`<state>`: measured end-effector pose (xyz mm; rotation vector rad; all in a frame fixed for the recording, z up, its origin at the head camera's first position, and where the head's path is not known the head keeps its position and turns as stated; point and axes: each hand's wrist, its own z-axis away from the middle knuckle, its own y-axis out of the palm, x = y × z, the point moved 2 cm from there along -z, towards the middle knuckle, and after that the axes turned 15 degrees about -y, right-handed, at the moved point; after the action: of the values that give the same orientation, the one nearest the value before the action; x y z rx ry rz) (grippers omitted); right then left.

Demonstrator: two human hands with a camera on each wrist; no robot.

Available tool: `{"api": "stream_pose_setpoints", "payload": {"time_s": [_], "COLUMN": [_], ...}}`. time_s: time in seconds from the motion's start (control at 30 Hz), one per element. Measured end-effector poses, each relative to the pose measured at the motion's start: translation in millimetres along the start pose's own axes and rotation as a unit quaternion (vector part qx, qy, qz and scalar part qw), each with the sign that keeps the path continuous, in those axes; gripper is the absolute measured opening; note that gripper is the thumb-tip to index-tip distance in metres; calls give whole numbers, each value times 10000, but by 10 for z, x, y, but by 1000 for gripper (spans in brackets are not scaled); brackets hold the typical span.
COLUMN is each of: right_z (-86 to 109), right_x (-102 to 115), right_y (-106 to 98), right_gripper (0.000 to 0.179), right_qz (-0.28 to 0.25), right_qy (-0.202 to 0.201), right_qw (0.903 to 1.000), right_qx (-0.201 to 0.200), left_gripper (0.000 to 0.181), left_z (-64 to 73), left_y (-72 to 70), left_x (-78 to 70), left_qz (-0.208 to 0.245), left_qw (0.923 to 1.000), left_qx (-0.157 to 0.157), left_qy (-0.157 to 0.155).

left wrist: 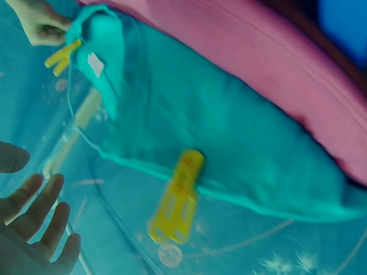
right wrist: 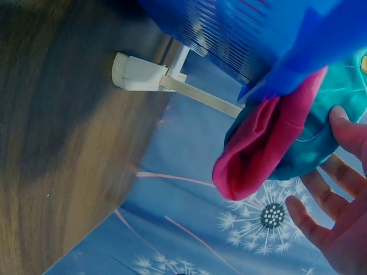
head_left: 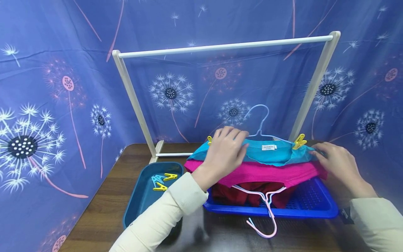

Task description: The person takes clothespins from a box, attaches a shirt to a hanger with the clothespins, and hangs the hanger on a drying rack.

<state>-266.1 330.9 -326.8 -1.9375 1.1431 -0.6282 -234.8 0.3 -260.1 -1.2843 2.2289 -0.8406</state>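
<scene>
A teal shirt (head_left: pixel 252 151) with a white label lies over a magenta garment (head_left: pixel 270 173) on the blue basket (head_left: pixel 270 210). Its light blue hanger (head_left: pixel 261 119) has the hook pointing up. One yellow clothespin (head_left: pixel 299 141) clips the shirt by its right shoulder; another yellow clothespin (left wrist: pixel 178 197) is on the left shoulder. My left hand (head_left: pixel 225 150) is above the shirt near that left clip, fingers spread and holding nothing in the left wrist view. At the shirt's right end, my right hand (head_left: pixel 340 164) pinches the teal cloth, thumb (right wrist: pixel 344 123) on its face.
A dark teal tray (head_left: pixel 143 196) with several yellow and blue clothespins stands left of the basket. Behind rises a rack with a white top rod (head_left: pixel 226 46). Hanger hooks (head_left: pixel 270 224) stick out over the basket's front rim. Dark red cloth (head_left: pixel 233 196) lies inside the basket.
</scene>
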Motion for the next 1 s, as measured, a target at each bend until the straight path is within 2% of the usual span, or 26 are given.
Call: {"api": "stream_pose_setpoints", "payload": {"time_s": [0.2,0.37,0.47,0.63,0.83,1.0], "right_z": [8,10,6,2,-5,-7], "right_x": [2,-11,-20,-20,-12,-21], "right_y": [-5,-5,-4,-5,-3,3], "right_gripper": [17,16,15,15,15,14], "right_qz": [-21,16,83,57,75,77], "right_qy": [-2,-131,-267,-289,-258,-274], "right_qw": [10000,9999,9995,9995,9996,9995], "right_qx": [-25,-59,-115,-133,-121,-145], "left_gripper": [24,23,23,27,28,31], "left_z": [35,103,172,298,419,481], "left_y": [-71,-90,-68,20,126,192], "left_x": [299,546,682,852,976,1016], "left_qz": [160,226,226,145,-34,-174], "left_qw": [9987,9968,9948,9912,9868,9796], "left_qx": [-312,-322,-226,108,568,1223], "left_qy": [-379,-702,-965,-1314,-1520,-1585]}}
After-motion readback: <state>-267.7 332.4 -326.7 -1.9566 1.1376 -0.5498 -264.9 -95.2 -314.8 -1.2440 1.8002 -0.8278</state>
